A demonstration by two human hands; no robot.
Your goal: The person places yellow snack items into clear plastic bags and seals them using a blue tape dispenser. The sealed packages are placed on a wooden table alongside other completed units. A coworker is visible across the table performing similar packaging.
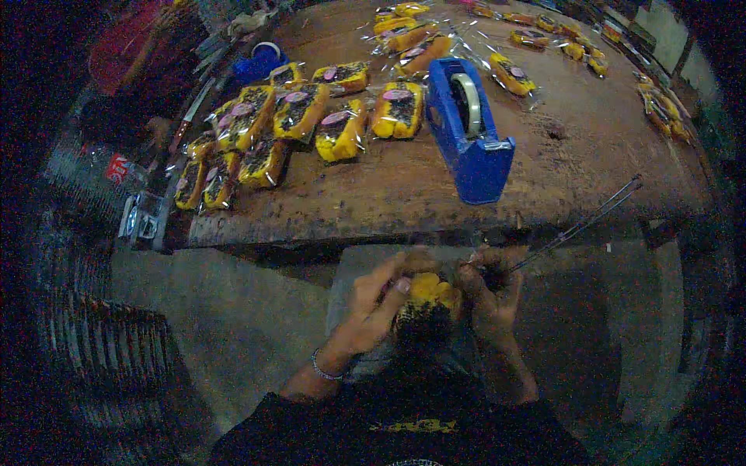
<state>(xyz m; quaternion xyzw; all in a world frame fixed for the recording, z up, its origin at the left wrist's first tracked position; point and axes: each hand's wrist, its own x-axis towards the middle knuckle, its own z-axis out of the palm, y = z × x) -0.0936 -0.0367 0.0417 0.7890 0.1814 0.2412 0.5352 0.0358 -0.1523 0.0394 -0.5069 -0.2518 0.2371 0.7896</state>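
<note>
Below the table edge, in front of my body, a yellow bread roll (432, 290) with a dark crumbly topping sits between my hands. Clear wrap seems to surround it, though dim light blurs its edges. My left hand (371, 304) is closed around the roll's left side, thumb on top. On the other side my right hand (493, 301) has its fingers bent in beside the roll. Thin metal tongs (575, 225) run from those fingers up and right over the table edge. What else the right fingers pinch is hard to see.
On the wooden table (544, 171) stands a blue tape dispenser (469, 147). Several wrapped rolls (299, 110) lie left of it, more at the far side and right. A blue tape holder (260, 64) is at far left, near another person's arm (148, 54).
</note>
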